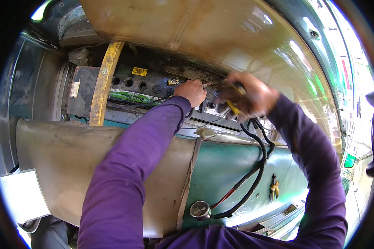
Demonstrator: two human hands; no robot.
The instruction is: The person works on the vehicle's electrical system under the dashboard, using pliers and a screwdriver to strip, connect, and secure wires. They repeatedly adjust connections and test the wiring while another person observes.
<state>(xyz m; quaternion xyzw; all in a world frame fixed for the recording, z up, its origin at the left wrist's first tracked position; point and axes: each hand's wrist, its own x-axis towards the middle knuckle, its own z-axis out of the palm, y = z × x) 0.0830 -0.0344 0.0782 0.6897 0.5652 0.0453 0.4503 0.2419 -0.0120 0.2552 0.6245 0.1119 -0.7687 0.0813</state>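
A long dark battery (129,93) with round cell openings and a green label strip sits in a recess ahead of me. My left hand (190,92) rests on its top with fingers curled down; whatever they pinch is hidden. Just left of that hand is a brass-coloured terminal clamp (173,81). To the right, my right hand (253,95) is smeared by motion, closed around a yellow-and-black tool (233,108) whose exact kind is blurred. Thin wires run below both hands along the battery's near edge.
A worn yellow bar (106,83) crosses the battery at left. A round gauge (200,210) with thick black cables (259,166) lies on the green padded seat (224,166), near yellow-handled pliers (274,187). Brown padding (108,162) covers the left. A brown panel (187,29) rises behind.
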